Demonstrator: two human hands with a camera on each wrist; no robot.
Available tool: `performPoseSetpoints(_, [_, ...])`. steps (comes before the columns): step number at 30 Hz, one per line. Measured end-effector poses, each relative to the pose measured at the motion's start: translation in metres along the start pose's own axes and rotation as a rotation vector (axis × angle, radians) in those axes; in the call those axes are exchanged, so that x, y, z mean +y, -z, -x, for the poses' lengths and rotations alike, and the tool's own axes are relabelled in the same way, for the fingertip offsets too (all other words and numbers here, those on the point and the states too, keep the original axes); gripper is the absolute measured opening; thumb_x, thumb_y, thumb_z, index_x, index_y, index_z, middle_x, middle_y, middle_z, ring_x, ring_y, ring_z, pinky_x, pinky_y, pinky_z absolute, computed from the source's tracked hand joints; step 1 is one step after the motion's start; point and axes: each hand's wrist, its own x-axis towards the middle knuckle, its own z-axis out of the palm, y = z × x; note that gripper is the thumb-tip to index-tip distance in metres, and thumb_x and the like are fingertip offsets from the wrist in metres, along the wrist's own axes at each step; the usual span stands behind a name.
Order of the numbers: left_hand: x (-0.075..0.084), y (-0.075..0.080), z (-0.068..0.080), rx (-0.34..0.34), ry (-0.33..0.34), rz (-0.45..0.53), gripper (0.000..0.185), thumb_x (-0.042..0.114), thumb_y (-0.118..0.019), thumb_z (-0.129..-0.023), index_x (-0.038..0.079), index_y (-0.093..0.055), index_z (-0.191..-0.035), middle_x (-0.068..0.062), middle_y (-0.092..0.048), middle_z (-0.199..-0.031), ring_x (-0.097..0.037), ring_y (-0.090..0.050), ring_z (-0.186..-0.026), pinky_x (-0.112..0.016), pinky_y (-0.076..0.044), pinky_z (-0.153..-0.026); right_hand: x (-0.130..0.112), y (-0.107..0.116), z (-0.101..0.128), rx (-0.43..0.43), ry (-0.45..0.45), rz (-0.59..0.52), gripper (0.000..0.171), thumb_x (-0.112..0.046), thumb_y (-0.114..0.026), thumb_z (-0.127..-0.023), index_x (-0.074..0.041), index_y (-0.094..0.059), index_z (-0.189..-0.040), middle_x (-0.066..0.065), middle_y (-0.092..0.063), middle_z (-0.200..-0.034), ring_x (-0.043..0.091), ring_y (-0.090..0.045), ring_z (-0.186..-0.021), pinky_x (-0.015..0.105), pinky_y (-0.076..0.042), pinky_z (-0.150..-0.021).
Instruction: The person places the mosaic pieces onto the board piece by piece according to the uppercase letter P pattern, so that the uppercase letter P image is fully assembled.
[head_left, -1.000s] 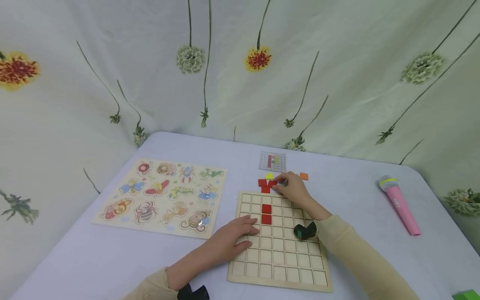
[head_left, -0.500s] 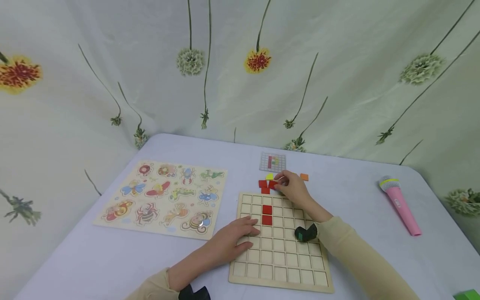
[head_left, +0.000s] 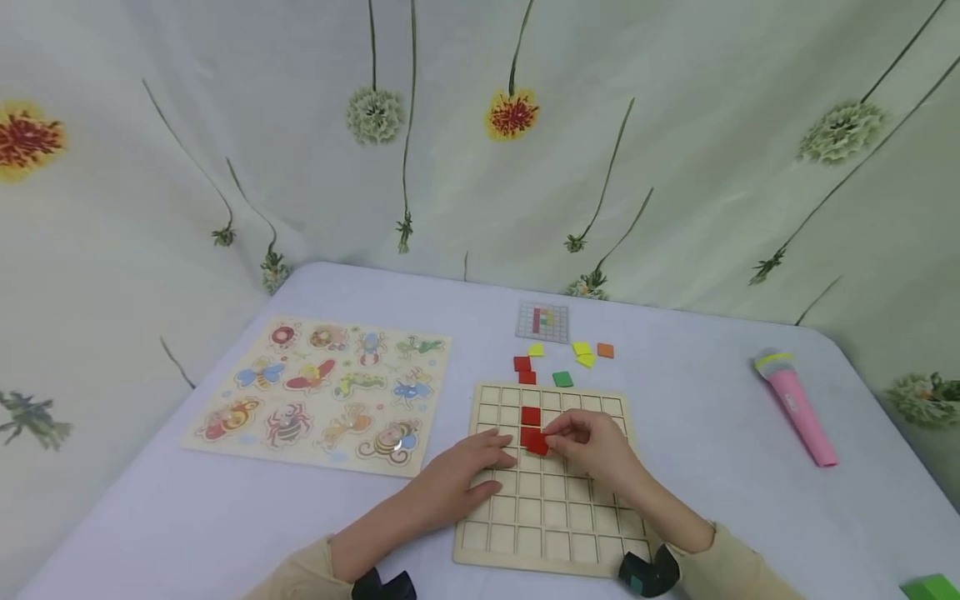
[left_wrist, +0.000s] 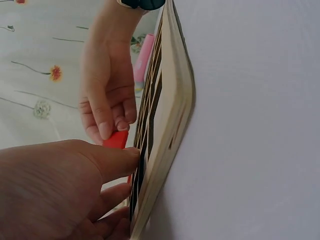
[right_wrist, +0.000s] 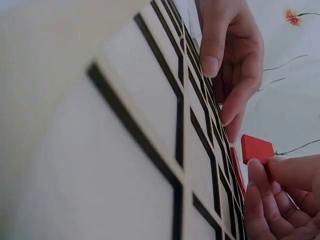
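Well, the right hand (head_left: 600, 450) has its thumb and fingers brought close together, pinching a red tile (right_wrist: 257, 149) by its edge. That tile is over the wooden grid board (head_left: 538, 564), left of the middle as the head view sees it; the right wrist view shows it raised a little off the surface and tilted. From the head it partly covers one of two tiles lying in neighbouring cells of a single column, the far one a flat red square (head_left: 531, 415) and the near one also red.

The left hand (head_left: 457, 475) rests on the left side of the board, fingers extended and slightly spread, thumb apart from them, with nothing in its grasp.

Just beyond the far edge of the board are two loose red pieces (head_left: 522, 364) and a green tile (head_left: 562, 379). Farther back sit three yellow tiles (head_left: 581, 348), an orange tile (head_left: 605, 350) and a small pattern card (head_left: 542, 322) printed with a coloured grid. To the left lies an insect puzzle (head_left: 322, 392); well off to the right, a pink toy microphone (head_left: 802, 408) lies on the white worktop (head_left: 697, 392)
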Motion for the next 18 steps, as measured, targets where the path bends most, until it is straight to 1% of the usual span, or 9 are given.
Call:
performPoseSetpoints(3, [0.0,0.001,0.0,-0.008,0.012,0.003,0.028,0.012,-0.064,-0.089,0.011,-0.064,-0.117,-0.004,-0.046,-0.139,-0.022,-0.031,-0.133,-0.04,-0.03,-0.106,0.003,-0.006,0.003,-0.003,0.022,0.023,0.006,-0.005,-0.071,-0.083,-0.005,-0.068,-0.088,0.0,-0.066,-0.081,0.015,-0.059,-0.067,0.022,-0.05,-0.06])
performPoseSetpoints(7, [0.0,-0.001,0.001,-0.014,0.027,0.003,0.029,0.013,-0.064,-0.089,0.013,-0.064,-0.117,-0.003,-0.045,-0.139,-0.02,-0.03,-0.134,-0.04,-0.029,-0.106,0.005,-0.01,0.004,0.004,0.08,0.091,0.006,-0.003,-0.071,-0.082,-0.007,-0.068,-0.086,-0.004,-0.064,-0.079,0.012,-0.058,-0.066,0.023,-0.05,-0.06])
performPoseSetpoints(10, [0.0,-0.001,0.001,-0.008,0.024,0.0,0.029,0.012,-0.065,-0.089,0.013,-0.064,-0.117,-0.003,-0.045,-0.139,-0.02,-0.03,-0.133,-0.04,-0.03,-0.106,0.005,-0.012,0.005,0.002,0.125,0.146,0.008,-0.003,-0.071,-0.082,-0.01,-0.067,-0.084,-0.007,-0.063,-0.077,0.01,-0.058,-0.066,0.023,-0.051,-0.06])
performPoseSetpoints(13, [0.0,-0.002,0.001,-0.004,0.019,-0.003,0.029,0.012,-0.065,-0.088,0.014,-0.064,-0.117,-0.003,-0.046,-0.139,-0.02,-0.03,-0.133,-0.039,-0.03,-0.106,0.005,-0.014,0.006,0.007,0.156,0.175,0.011,-0.002,-0.071,-0.081,-0.011,-0.066,-0.083,-0.009,-0.062,-0.077,0.008,-0.058,-0.066,0.023,-0.051,-0.06])
performPoseSetpoints(18, [-0.001,-0.001,0.0,0.0,0.016,-0.014,0.03,0.012,-0.065,-0.088,0.014,-0.063,-0.118,-0.003,-0.046,-0.138,-0.02,-0.031,-0.133,-0.04,-0.031,-0.105,0.005,-0.018,0.006,0.017,0.183,0.213,0.013,-0.001,-0.071,-0.081,-0.013,-0.067,-0.083,-0.01,-0.063,-0.079,0.007,-0.056,-0.066,0.023,-0.051,-0.061])
